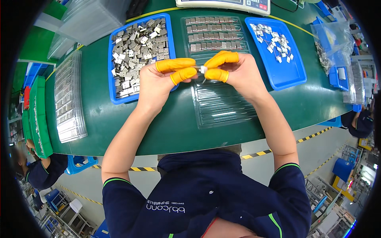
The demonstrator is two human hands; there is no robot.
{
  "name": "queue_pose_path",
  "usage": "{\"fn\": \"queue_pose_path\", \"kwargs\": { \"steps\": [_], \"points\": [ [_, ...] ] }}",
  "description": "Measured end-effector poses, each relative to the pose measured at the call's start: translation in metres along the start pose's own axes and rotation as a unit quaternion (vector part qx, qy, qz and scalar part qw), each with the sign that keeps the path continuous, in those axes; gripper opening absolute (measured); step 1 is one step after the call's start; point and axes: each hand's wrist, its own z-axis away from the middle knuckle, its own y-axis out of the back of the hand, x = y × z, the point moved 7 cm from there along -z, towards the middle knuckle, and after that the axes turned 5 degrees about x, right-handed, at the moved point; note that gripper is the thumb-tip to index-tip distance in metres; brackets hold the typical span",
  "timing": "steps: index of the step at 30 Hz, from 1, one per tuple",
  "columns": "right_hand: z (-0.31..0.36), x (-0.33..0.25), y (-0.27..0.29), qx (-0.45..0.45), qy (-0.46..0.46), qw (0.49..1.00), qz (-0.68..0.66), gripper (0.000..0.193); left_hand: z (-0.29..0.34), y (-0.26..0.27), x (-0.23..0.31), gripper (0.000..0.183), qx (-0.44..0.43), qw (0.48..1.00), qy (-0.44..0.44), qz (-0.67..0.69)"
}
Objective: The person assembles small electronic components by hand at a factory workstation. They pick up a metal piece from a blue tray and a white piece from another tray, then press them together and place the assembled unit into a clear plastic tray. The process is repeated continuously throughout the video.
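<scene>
My left hand point(164, 75) and my right hand point(238, 73), both in yellow finger cots, meet above a clear plastic tray point(224, 113). Between the fingertips sits a small white part point(203, 70), pinched by my right thumb and finger. The left thumb and finger are also closed in a pinch against its other side; what they grip is mostly hidden. Several rows of small metal pieces point(214, 37) fill the far part of the clear tray. Beside my left hand stands a blue tray point(112, 85) heaped with silvery metal pieces point(137, 51).
Small white parts point(278, 45) lie in a second blue tray point(291, 77) at the right. A white scale point(222, 4) is at the back. Clear trays point(69, 99) and a green bin point(39, 119) are at the left, with other people at both sides.
</scene>
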Motion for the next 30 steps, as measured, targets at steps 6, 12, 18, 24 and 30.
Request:
{"fn": "queue_pose_path", "kwargs": {
  "steps": [6, 12, 18, 24, 30],
  "points": [
    [0.006, 0.005, -0.016, -0.086, -0.087, 0.980, -0.157, 0.025, 0.002, -0.005, -0.006, 0.019, -0.090, 0.990, 0.046, 0.099],
    [0.003, 0.006, -0.018, -0.056, -0.093, 0.986, -0.130, 0.020, 0.003, -0.005, -0.006, 0.016, -0.079, 0.991, 0.068, 0.085],
    [0.006, -0.008, -0.018, 0.040, 0.100, 0.994, -0.027, 0.018, 0.004, 0.005, -0.014, 0.021, -0.011, 0.991, 0.025, 0.133],
    [0.009, -0.035, 0.002, 0.161, 0.278, 0.919, 0.230, 0.018, 0.022, -0.013, 0.025, 0.029, 0.028, 0.920, -0.327, -0.215],
    [0.009, -0.038, -0.008, 0.089, 0.341, 0.902, 0.250, 0.032, 0.020, -0.013, 0.017, 0.013, 0.012, 0.937, -0.275, -0.216]
  ]
}}
